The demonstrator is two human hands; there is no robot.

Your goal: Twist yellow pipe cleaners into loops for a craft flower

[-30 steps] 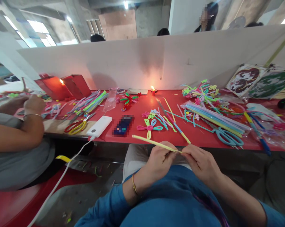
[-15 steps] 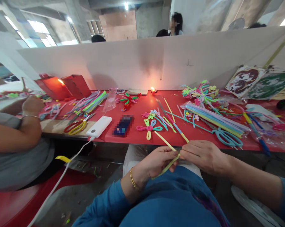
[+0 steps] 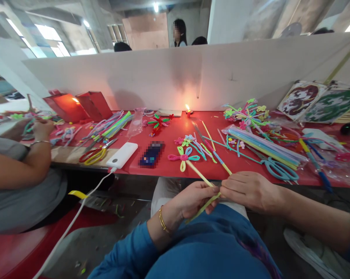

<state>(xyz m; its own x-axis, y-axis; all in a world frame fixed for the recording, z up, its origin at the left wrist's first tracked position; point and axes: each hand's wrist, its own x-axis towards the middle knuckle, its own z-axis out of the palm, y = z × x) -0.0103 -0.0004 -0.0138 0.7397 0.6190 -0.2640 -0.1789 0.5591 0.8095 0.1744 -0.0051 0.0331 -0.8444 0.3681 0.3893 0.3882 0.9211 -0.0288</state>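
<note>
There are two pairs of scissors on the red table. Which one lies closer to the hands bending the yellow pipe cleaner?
The light-blue scissors, just beyond the right hand. The red-and-yellow scissors lie far off to the left, near the white power bank.

Bare red tabletop lies open toward the far candle. A pipe-cleaner flower and blue scissors crowd the near edge; a power bank blocks the left.
</note>
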